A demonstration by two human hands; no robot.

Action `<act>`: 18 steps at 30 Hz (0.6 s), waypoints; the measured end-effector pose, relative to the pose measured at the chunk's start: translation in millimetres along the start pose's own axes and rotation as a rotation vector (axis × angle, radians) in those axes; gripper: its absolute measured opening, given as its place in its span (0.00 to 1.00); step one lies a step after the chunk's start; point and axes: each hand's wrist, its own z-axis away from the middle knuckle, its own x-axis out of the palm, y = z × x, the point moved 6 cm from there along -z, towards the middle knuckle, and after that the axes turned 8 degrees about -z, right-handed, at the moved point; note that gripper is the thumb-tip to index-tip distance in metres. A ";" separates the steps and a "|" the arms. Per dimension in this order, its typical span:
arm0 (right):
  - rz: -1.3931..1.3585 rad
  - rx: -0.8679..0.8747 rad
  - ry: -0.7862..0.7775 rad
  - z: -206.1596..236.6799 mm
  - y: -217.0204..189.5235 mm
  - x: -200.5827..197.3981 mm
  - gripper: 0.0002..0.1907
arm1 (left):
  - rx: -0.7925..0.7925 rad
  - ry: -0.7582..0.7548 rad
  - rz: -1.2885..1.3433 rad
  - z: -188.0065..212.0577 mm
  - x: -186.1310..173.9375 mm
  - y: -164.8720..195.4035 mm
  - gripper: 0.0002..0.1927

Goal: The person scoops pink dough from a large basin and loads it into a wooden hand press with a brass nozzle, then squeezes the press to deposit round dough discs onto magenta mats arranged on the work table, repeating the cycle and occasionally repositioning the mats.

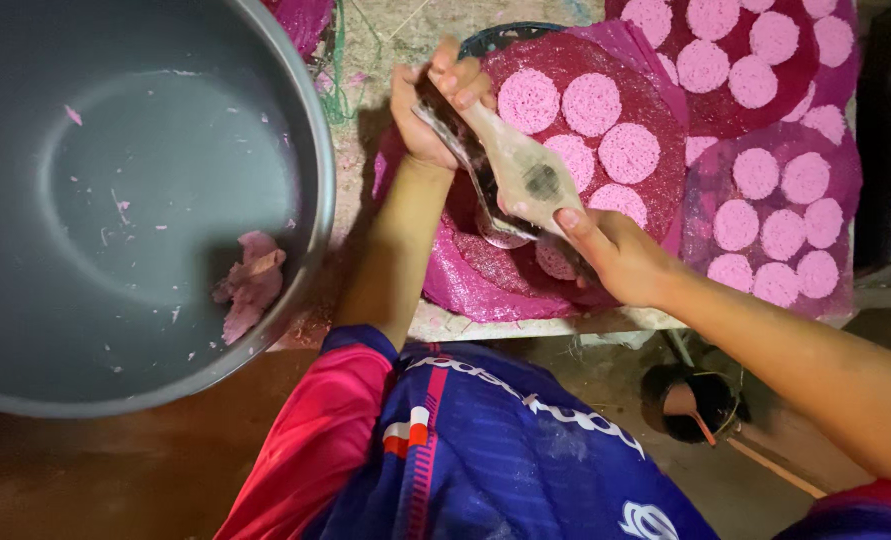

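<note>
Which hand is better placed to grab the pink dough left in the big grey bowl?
Probably the left hand: it grips the press beside the bowl, nearer the dough; the right hand is farther.

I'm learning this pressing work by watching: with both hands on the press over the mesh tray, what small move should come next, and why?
Probably squeeze the press once more in place. The left hand grips its upper handles and the right hand steadies its lower end, right over a pink disc at the near edge of the magenta mesh tray, which looks unfinished beside the fuller round discs further along.
</note>
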 end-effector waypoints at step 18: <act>0.149 0.068 0.114 10.8 -3.6 -21.8 0.36 | 0.037 0.073 -0.113 -11.0 12.7 -18.8 0.10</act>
